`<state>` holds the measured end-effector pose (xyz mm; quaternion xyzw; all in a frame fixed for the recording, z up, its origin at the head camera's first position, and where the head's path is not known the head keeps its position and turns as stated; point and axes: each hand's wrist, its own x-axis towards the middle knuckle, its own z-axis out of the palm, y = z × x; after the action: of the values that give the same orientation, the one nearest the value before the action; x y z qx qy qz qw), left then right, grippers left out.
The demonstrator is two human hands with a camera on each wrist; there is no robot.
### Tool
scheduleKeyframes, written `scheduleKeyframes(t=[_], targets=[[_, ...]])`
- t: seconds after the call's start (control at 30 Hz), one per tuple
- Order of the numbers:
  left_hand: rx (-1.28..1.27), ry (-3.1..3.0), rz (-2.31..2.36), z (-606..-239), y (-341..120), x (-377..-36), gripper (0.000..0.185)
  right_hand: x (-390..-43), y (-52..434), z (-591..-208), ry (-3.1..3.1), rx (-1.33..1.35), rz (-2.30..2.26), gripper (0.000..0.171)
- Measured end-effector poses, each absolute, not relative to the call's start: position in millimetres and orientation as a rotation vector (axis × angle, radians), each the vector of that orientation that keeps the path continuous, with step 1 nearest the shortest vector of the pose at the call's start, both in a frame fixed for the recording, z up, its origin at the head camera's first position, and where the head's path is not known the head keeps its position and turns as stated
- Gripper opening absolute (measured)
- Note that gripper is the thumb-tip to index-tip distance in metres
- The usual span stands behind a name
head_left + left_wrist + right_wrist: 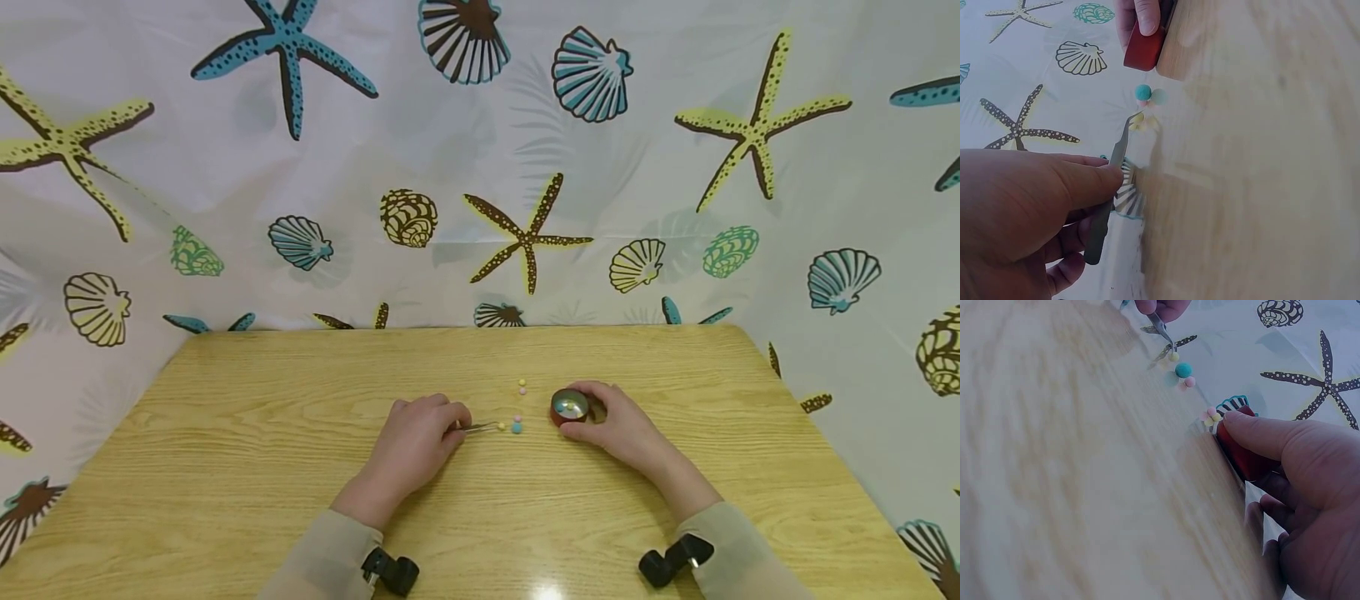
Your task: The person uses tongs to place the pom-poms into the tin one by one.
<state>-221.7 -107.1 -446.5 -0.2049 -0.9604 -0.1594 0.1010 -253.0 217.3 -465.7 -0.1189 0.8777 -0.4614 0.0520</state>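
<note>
One hand [417,437] (the left) partly hides the tweezers [478,427].

the head view is evenly bright, a white glare spot [547,592] shining on the near part of the worktop [525,517]; both wrist views look dimmer, bluish, the worktop's grain softly blurred.

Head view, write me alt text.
A left hand holds tweezers, tip at a yellow ball; a right hand grips a red container. Pink, blue and yellow balls lie between on a wood-grain table, before shell-print cloth.
</note>
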Motion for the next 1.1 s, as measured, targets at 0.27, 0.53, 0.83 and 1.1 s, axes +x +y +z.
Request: scheduleKeyframes(t=[0.27, 0.53, 0.83, 1.1], targets=[[-0.588, -2.807, -0.458, -445, -107, -224, 0.012, -253, 218, -465, 2.677, -0.349, -1.385, 0.066], [-0.598, -2.757, -0.520, -430, -94, -225, 0.011, -254, 218, -465, 2.694, -0.362, -1.375, 0.065], [-0.610, -2.719, -0.543, -421, -68, -227, 0.010, -254, 216, -464, 2.686, -0.358, -1.380, 0.065], [-0.599, -2.732, -0.534, -420, -44, -230, 0.009, -254, 218, -466, 2.686, -0.362, -1.391, 0.064]])
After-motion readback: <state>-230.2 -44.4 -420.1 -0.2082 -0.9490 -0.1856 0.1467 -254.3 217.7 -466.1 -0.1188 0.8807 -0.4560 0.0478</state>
